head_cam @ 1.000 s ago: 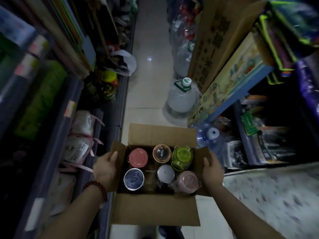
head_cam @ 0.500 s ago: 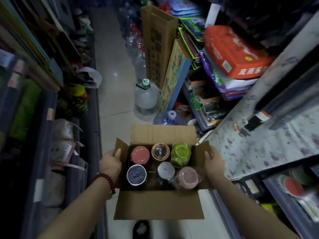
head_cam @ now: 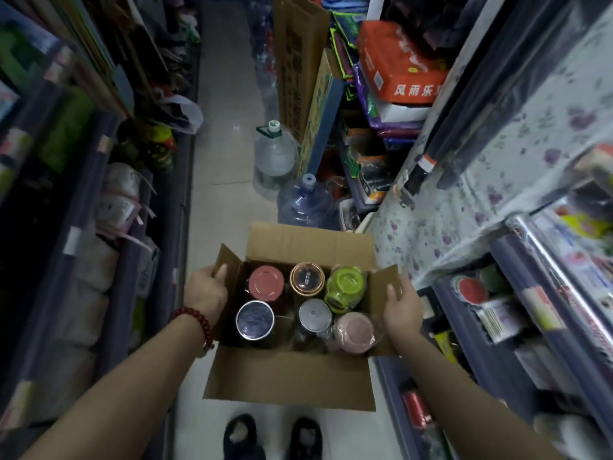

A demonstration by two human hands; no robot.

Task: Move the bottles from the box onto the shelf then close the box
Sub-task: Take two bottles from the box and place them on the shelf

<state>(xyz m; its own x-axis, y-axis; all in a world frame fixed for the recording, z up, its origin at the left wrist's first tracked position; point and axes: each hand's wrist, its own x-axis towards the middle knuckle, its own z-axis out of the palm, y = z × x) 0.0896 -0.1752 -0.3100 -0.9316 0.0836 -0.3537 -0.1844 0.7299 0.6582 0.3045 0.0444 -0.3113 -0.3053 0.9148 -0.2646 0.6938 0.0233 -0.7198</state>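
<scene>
An open cardboard box [head_cam: 292, 380] is carried in front of me above the aisle floor, its flaps standing out. Several bottles stand upright inside, seen from above: a red-lidded one [head_cam: 266, 282], a copper-rimmed one [head_cam: 307, 279], a green one [head_cam: 345, 287], a dark-lidded one [head_cam: 254, 320], a silver-lidded one [head_cam: 315, 316] and a pink one [head_cam: 354, 332]. My left hand [head_cam: 205, 293] grips the box's left side flap. My right hand [head_cam: 403, 307] grips the right side flap. The shelf [head_cam: 464, 327] on the right sits just beside the box.
Shelving lines both sides of the narrow aisle. Two large water jugs [head_cam: 275, 157] [head_cam: 306, 204] stand on the floor ahead, next to a tall cardboard carton [head_cam: 298, 61]. A floral cloth [head_cam: 497, 161] covers the right shelf top. My feet [head_cam: 272, 436] show below the box.
The view has swung toward the right shelf while both hands keep their hold on the box; the box sits closer to that shelf, and my feet have come into view.
</scene>
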